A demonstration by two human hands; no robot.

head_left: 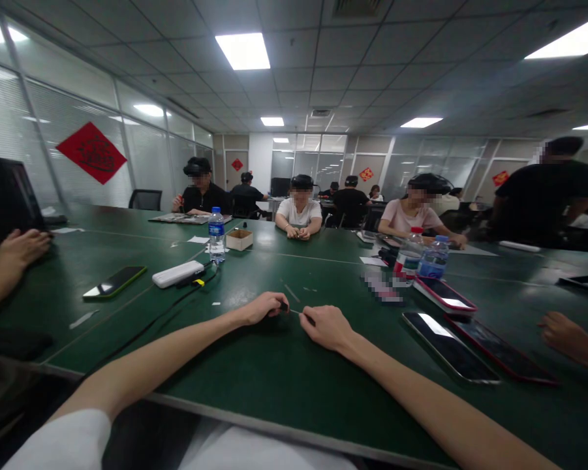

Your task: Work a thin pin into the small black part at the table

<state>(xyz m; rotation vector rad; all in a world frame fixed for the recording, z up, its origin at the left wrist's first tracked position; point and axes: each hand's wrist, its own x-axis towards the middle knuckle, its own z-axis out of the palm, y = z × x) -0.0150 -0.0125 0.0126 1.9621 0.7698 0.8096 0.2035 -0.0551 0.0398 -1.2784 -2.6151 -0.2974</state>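
Over the green table, my left hand [265, 308] is closed, pinching a small dark piece [284, 307] whose kind I cannot make out. A thin pale strand [294, 312] runs from that piece across the gap to the fingertips of my right hand [327, 325]. The right hand is curled closed, palm down, and its fingers meet the strand's end; whatever else may be inside is hidden. Both hands are close together, not touching each other.
Left of my hands lie a white power bank [177, 274] with a black cable and a phone [115, 283]. Phones [448, 346] and bottles [412, 254] stand to the right. A bottle [216, 235] and small box [239, 239] are ahead. Other people's hands [24, 248] rest at both sides.
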